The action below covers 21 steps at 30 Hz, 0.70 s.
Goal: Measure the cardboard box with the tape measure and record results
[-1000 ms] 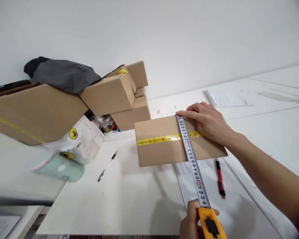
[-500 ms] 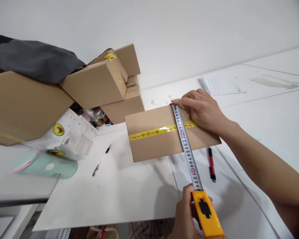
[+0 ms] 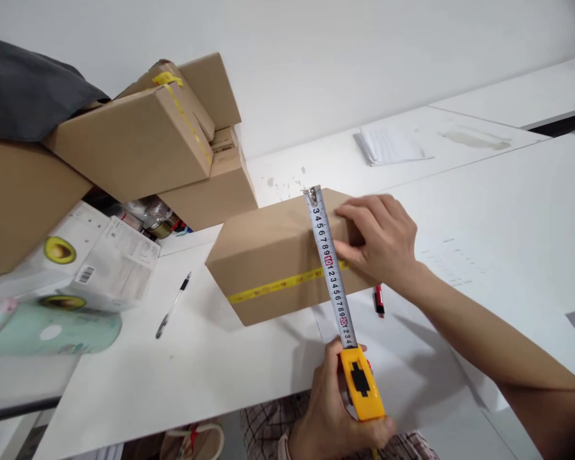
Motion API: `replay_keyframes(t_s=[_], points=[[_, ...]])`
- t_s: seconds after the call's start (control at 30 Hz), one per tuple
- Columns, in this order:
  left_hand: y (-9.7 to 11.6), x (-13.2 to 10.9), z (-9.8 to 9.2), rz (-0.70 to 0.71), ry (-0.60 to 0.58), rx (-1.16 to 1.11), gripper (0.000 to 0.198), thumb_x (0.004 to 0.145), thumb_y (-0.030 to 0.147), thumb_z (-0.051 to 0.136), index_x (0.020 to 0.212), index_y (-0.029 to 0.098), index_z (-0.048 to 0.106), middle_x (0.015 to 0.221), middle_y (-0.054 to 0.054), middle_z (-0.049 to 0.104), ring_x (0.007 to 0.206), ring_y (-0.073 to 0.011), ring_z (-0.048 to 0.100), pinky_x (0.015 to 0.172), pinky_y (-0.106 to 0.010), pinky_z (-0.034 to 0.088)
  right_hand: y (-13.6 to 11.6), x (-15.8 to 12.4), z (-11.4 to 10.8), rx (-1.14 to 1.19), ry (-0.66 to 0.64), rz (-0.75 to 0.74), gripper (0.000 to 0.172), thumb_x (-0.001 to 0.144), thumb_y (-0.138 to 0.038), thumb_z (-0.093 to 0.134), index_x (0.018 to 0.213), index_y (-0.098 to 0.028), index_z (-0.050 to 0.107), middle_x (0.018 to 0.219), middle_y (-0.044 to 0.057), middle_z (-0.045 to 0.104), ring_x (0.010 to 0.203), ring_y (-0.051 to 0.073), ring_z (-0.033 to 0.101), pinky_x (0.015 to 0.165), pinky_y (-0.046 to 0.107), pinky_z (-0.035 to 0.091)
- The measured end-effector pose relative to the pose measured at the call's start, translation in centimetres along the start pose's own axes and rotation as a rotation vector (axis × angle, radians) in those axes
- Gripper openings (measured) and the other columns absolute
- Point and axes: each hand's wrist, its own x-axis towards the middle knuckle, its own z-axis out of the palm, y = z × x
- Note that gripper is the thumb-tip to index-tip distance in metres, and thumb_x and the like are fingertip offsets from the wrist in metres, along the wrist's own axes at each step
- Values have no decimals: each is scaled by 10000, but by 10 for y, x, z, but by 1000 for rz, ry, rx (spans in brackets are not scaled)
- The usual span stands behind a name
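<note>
A brown cardboard box (image 3: pixel 268 255) with a strip of yellow tape stands tilted over the white table. My right hand (image 3: pixel 383 239) grips its right end, fingers on top and thumb on the near face. Below the box, my left hand (image 3: pixel 333 402) is closed around the yellow case of a tape measure (image 3: pixel 363 383). The extended metal blade (image 3: pixel 333 275) crosses in front of the box, its hooked tip just past the box's upper edge. Under the box's right end lies a red and black marker (image 3: pixel 379 301), partly hidden.
Larger cardboard boxes (image 3: pixel 134 144) are stacked at the left under a dark cloth (image 3: pixel 23 89). Nearer are an avocado-print carton (image 3: pixel 119 262), a mint-green bottle (image 3: pixel 76 329) and a pen (image 3: pixel 173 305). Papers (image 3: pixel 388 144) lie at the back right.
The box has turned, showing more of its top face. My right hand has let go of the blade's tip and grips the box end. The camera view has shifted.
</note>
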Motion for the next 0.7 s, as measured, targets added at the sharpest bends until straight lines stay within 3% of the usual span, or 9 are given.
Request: replay_keyframes(t_s=[0.17,0.27,0.37,0.47,0.53,0.6,0.7], points=[[-4,0,-2,17,5,51,894,489,149,843,1313,247,510,1074,-54,665,983,-274,642,807,-355,540,-2,-41,12,116,-31,-53,311,936,-478,614,1153,-259,655,1158,109,722,1088,300,617,918,452,439],[-4,2,-3,21,4,72,887,486,161,853,1301,236,509,1026,-43,671,911,-243,639,773,-333,541,2,-31,4,330,-84,124,253,1009,-426,507,1085,-267,688,1119,84,739,1068,273,643,957,466,444],[2,5,-5,-2,-38,143,865,474,225,877,1257,225,511,938,-13,654,774,-197,609,740,-344,557,7,-1,-17,767,-84,380,398,1048,-510,381,1149,-271,683,1088,58,739,1035,240,665,931,442,496],[9,9,-7,80,-94,320,881,460,316,905,1245,211,521,1014,-43,647,851,-242,620,875,-462,564,8,29,-40,1129,-59,462,488,993,-636,447,1251,-282,661,974,37,745,864,211,681,782,372,541],[9,10,-8,162,-105,409,905,463,360,921,1265,208,528,1109,-74,635,1015,-307,616,1022,-539,498,6,39,-53,1188,-46,433,384,977,-567,557,1153,-266,718,798,17,714,665,160,622,610,303,499],[7,9,-9,174,-106,417,959,467,369,935,1314,215,514,1165,-86,625,1109,-336,600,1074,-552,466,1,36,-62,1182,-11,407,268,994,-448,594,982,-236,758,633,-8,627,532,111,522,478,258,400],[-1,7,-9,90,-93,338,1187,460,346,958,1482,232,364,1256,-112,600,1149,-338,601,1050,-538,494,-10,7,-65,1155,-70,429,312,1039,-377,525,896,-214,749,574,-23,569,464,82,470,398,234,333]])
